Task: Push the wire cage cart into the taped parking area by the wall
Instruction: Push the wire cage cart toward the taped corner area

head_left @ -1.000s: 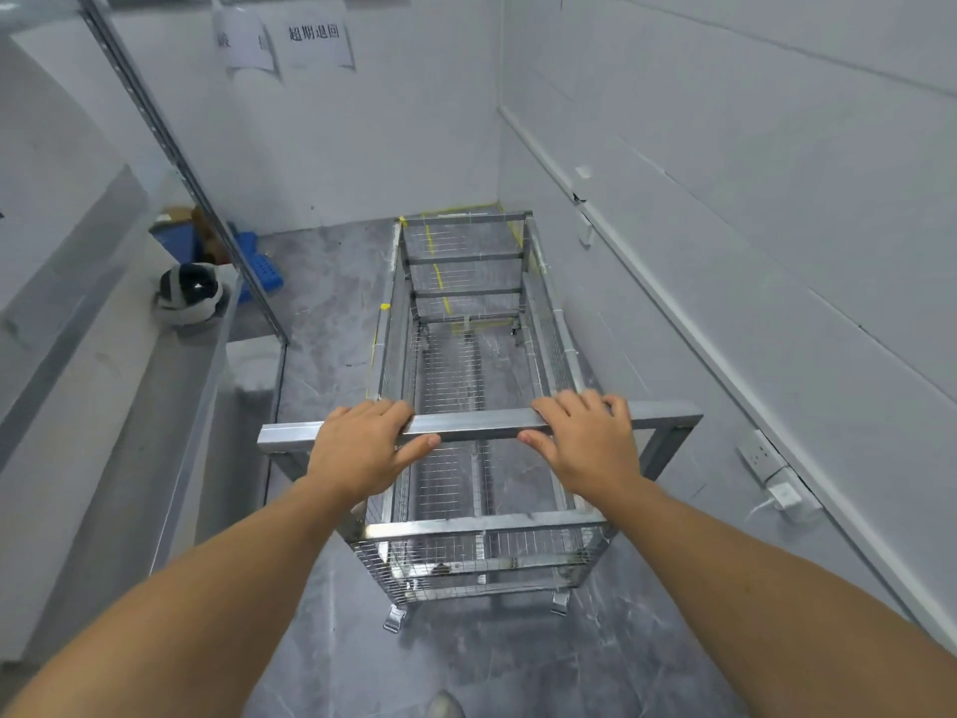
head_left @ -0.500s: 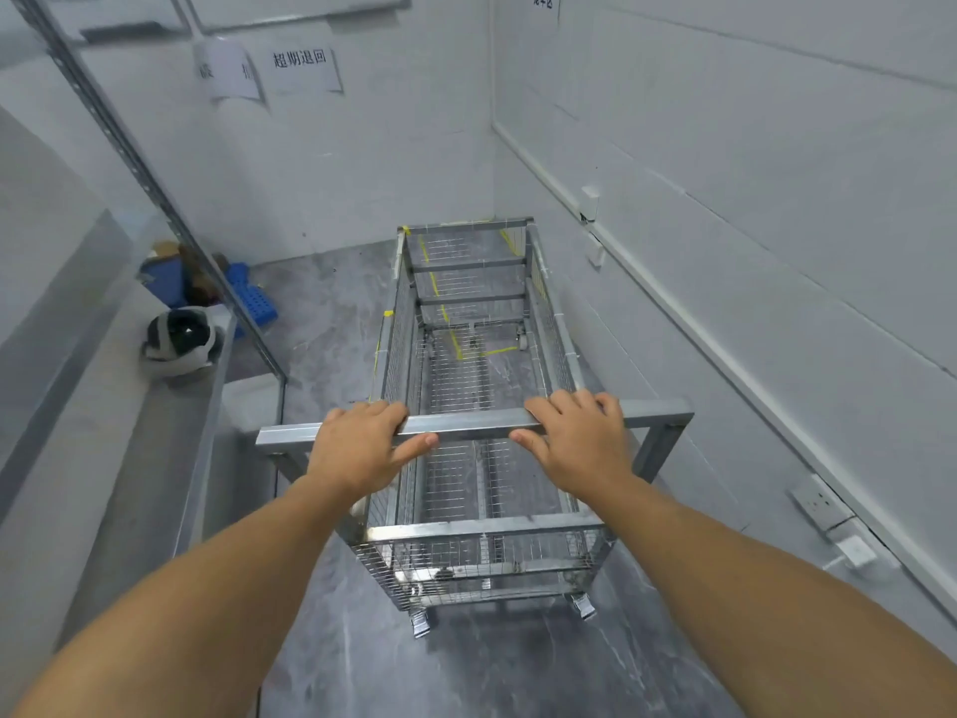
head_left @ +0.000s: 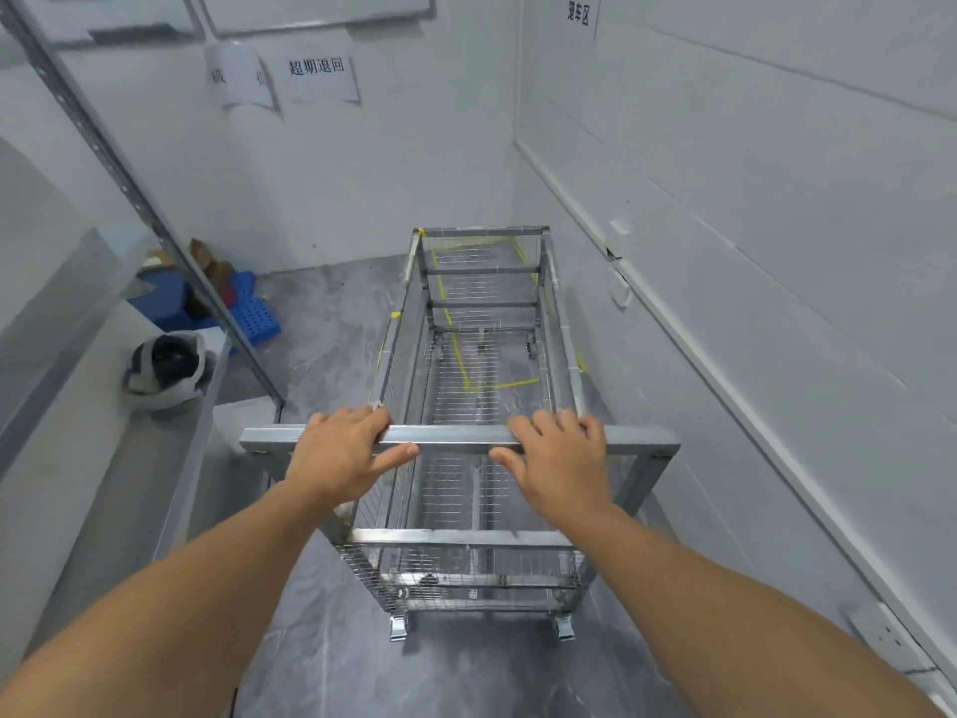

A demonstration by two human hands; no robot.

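Note:
The wire cage cart [head_left: 481,541] is a long silver mesh cage on small castors, pointing away from me along the right wall. My left hand [head_left: 342,453] and my right hand [head_left: 556,458] both grip its flat metal handle bar [head_left: 642,440], thumbs underneath. Yellow tape lines [head_left: 461,362] on the grey floor show through the cage's mesh bottom, reaching toward the far corner. The cart's far end stands over the taped area, close to the back wall.
The white right wall [head_left: 751,261] runs close beside the cart, with a socket [head_left: 885,640] low down. A grey shelf [head_left: 103,458] with a helmet [head_left: 168,367] lies on the left. A blue crate [head_left: 254,313] and boxes sit in the far left corner.
The cart has rolled forward toward the back wall, its far end now over more of the taped area. Both hands stay on the handle bar.

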